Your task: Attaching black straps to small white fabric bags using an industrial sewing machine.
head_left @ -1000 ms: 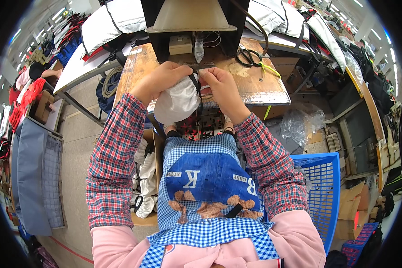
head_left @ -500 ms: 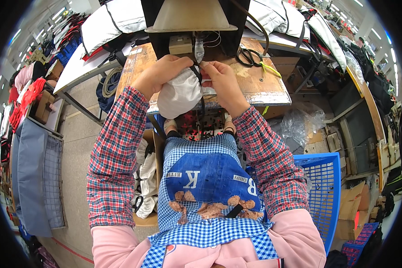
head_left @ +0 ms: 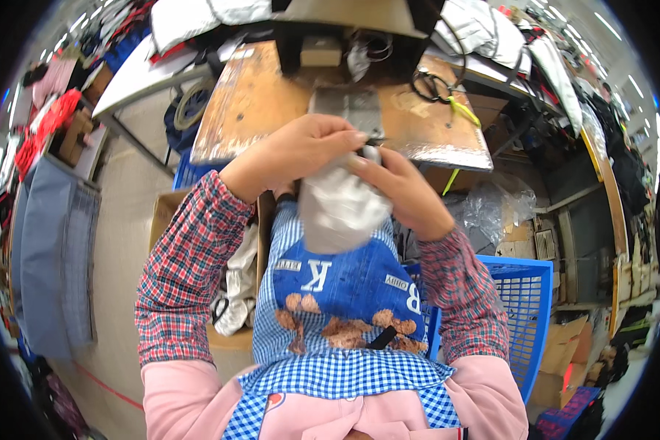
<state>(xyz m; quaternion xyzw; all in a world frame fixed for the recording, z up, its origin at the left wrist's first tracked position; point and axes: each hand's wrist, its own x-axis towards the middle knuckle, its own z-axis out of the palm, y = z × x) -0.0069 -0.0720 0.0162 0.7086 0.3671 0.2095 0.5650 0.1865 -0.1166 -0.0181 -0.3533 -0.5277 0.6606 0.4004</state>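
Note:
A small white cloth pouch hangs in front of the wooden table's near edge, above my lap, slightly blurred by motion. At its top, beside a bit of black trim or cord, my left hand is closed with thumb and fingers pinched together. From the other side my right hand grips the same pouch, thumb over its upper right part. Both hands meet close together at the pouch's top, so fingertips partly hide each other and the black piece.
The worn wooden tabletop carries a metal plate beneath a machine with a beige housing. Black-handled scissors lie at the right. A cardboard box with white cloth pieces and a blue plastic basket flank me.
Both hands have brought the white pouch away from the machine, toward me and slightly right, past the table's edge. The view has shifted a little, uncovering the metal plate.

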